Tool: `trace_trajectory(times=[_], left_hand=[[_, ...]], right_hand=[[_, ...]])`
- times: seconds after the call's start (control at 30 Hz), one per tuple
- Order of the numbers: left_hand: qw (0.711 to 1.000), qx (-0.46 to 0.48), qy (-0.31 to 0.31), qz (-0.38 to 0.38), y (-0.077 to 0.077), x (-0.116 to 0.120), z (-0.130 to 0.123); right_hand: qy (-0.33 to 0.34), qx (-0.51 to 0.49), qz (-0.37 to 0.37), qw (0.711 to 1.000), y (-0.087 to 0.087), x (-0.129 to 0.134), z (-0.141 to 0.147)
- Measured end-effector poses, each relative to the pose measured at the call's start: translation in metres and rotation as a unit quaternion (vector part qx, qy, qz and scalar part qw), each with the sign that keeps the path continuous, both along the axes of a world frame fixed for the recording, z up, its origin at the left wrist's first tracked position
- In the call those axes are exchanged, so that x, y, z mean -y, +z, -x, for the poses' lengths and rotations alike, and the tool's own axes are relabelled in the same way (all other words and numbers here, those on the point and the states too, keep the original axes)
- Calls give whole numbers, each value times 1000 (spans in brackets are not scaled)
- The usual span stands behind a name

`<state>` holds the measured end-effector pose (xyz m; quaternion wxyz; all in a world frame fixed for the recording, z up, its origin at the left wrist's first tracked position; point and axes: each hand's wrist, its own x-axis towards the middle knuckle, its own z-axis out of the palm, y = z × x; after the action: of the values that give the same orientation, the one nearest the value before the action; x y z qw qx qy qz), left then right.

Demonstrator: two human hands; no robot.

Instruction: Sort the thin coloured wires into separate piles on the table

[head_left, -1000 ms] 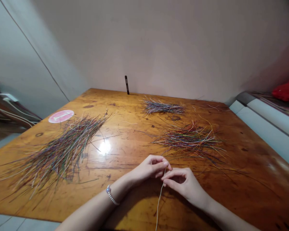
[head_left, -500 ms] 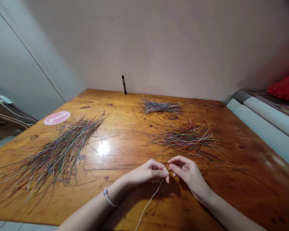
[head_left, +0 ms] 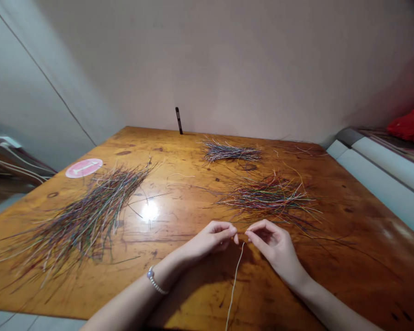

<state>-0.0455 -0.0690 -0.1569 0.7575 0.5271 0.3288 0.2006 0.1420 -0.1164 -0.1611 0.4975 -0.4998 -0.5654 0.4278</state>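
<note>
A thin pale wire point(head_left: 235, 280) runs from the near edge of the view up to a tip just below the space between my hands. My left hand point(head_left: 215, 236), with a beaded bracelet on its wrist, has thumb and forefinger pinched; what they hold, if anything, is too small to make out. Close on its right, my right hand point(head_left: 271, 241) is also pinched, its fingertips just above the wire's upper end. Whether they touch the wire is unclear. Beyond my hands lies a bundle of coloured wires point(head_left: 269, 197).
A large bundle of mixed wires point(head_left: 96, 211) spreads over the left of the wooden table point(head_left: 179, 216). Farther back are a smaller bundle point(head_left: 231, 151) and an upright black marker point(head_left: 178, 120). A pink round sticker point(head_left: 84, 168) lies at the left.
My hands have moved slightly up and apart. The pale wire's upper end has left my left fingertips and shifted right, and the wire now hangs more upright.
</note>
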Motion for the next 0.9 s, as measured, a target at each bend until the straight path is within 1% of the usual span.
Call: trace_trajectory(times=[0.07, 0.13, 0.2, 0.27, 0.37, 0.5, 0.63, 0.7, 0.8, 0.9], left_hand=[[999, -28, -11, -16, 3, 0, 1], [997, -55, -32, -35, 6, 0, 2], [995, -63, -58, -43, 8, 1, 3], [995, -52, -76, -39, 9, 2, 3], [995, -37, -83, -35, 9, 2, 3], [995, -34, -97, -16, 7, 0, 3], [988, 4, -136, 73, 6, 0, 2], [983, 20, -149, 104, 5, 0, 2], [981, 42, -152, 116, 4, 2, 1], [981, 56, -143, 120, 3, 4, 0]], right_hand=[[3, 55, -76, 996, 1, 2, -1], [16, 112, -151, 982, 2, 4, -2], [24, 148, -197, 969, 4, 4, -3], [29, 156, -206, 966, 5, 4, -4], [35, 147, -194, 969, 4, 2, -5], [21, 145, -199, 969, 2, 2, -4], [6, 143, -232, 962, 3, 4, -5], [3, 135, -254, 958, 4, 5, -5], [4, 124, -282, 951, 3, 7, -6], [13, 117, -309, 944, 1, 8, -7]])
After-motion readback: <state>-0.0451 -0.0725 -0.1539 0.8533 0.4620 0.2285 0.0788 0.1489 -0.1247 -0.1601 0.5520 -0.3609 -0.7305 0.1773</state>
